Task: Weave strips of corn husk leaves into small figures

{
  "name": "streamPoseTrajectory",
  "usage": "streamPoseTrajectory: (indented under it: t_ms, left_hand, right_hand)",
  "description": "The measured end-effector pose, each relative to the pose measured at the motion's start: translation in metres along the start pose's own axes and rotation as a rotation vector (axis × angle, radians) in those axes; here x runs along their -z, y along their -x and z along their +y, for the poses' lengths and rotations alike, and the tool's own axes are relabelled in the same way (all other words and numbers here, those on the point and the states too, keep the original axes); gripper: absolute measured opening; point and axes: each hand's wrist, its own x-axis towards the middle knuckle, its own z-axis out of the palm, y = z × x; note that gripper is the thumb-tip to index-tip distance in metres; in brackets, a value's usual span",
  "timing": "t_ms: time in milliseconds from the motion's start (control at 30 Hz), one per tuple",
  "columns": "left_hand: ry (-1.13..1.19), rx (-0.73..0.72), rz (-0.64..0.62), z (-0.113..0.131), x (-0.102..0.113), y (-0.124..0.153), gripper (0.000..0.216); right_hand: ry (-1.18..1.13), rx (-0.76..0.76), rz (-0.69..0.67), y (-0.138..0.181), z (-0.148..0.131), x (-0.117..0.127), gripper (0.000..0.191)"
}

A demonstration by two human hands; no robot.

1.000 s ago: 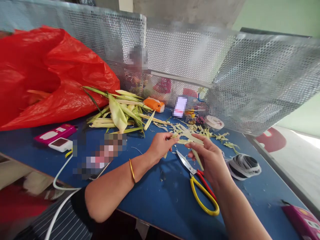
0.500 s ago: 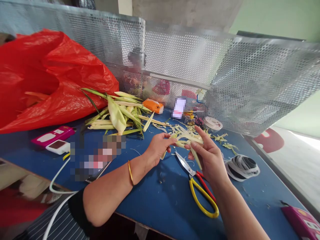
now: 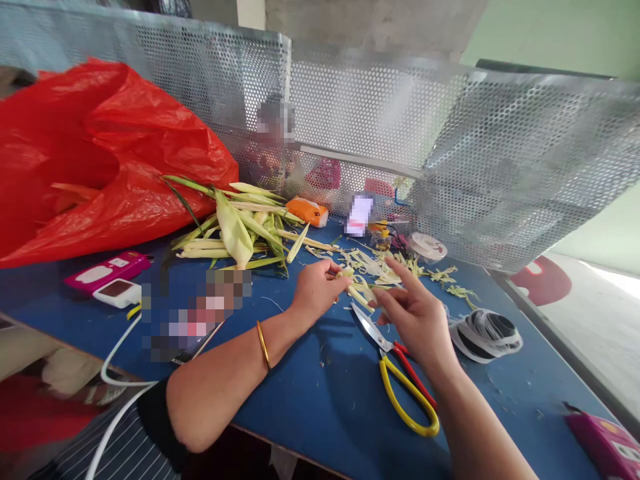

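Pale corn husk strips (image 3: pixel 361 288) are bunched between my two hands, just above the blue table. My left hand (image 3: pixel 320 290), a gold bangle on its wrist, pinches their upper end between thumb and fingertips. At the other end, the thumb and bent fingers of my right hand (image 3: pixel 413 313) close on the husk, while its index finger points away. Partly under my right hand lies a pair of scissors (image 3: pixel 385 347) with one yellow and one red handle, blades apart. Behind the hands, shredded husk (image 3: pixel 367 263) is scattered. What the fingertips cover is hidden.
A heap of corn husks (image 3: pixel 235 230) lies beside a big red plastic bag (image 3: pixel 165 157). An orange tissue pack (image 3: pixel 307 212), a phone (image 3: pixel 359 215), a tape roll (image 3: pixel 427 247) and wound grey cord (image 3: pixel 487 335) sit around. Perforated metal sheeting (image 3: pixel 360 107) bounds the table's back.
My right hand has tilted and its fingers have loosened. The long husk strip that hung below it no longer shows there. The bunch has turned downward, and my left hand has shifted slightly.
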Motion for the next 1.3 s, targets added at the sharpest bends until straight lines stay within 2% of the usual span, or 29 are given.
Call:
streamPoseTrajectory:
  t_ms: [67,133,233,300,433,533,667,733,833,967,1167,1300]
  left_hand:
    - [0.025,0.027,-0.018,0.003,0.000,0.002,0.010]
    - [0.054,0.053,-0.054,0.005,0.000,0.004,0.010]
    - [0.112,0.068,-0.103,0.006,-0.001,0.005,0.012]
    - [0.162,0.069,-0.131,0.006,-0.001,0.005,0.013]
    - [0.225,0.107,-0.159,0.006,-0.002,0.004,0.015]
    - [0.247,0.131,-0.194,0.007,-0.003,0.005,0.015]
    - [0.242,0.142,-0.236,0.007,-0.003,0.007,0.012]
    - [0.233,0.137,-0.232,0.008,-0.002,0.007,0.013]
    - [0.217,0.139,-0.216,0.010,-0.002,0.008,0.012]
    - [0.187,0.133,-0.179,0.013,-0.002,0.009,0.012]
    - [0.200,0.123,-0.172,0.011,-0.003,0.009,0.024]
    - [0.212,0.122,-0.184,0.010,-0.003,0.009,0.025]
  right_hand:
    - [-0.048,-0.005,-0.068,0.000,-0.002,0.001,0.046]
    - [-0.222,-0.086,-0.124,-0.001,-0.004,0.003,0.031]
    - [-0.493,-0.246,-0.237,-0.003,-0.007,0.006,0.030]
    - [-0.558,-0.250,-0.249,-0.004,-0.007,0.007,0.033]
    - [-0.375,-0.032,-0.070,-0.003,-0.001,0.004,0.016]
    - [-0.293,0.085,0.041,-0.002,0.004,0.001,0.022]
    - [-0.418,0.058,0.089,-0.003,0.004,-0.001,0.019]
    - [-0.403,0.023,0.108,-0.004,0.003,-0.002,0.020]
    - [-0.222,0.002,0.099,-0.003,0.001,-0.001,0.025]
    - [-0.054,-0.032,0.007,-0.004,0.000,0.000,0.030]
    - [-0.008,-0.102,-0.081,-0.006,-0.001,0.001,0.029]
    - [-0.016,-0.127,-0.088,-0.006,0.001,0.000,0.028]
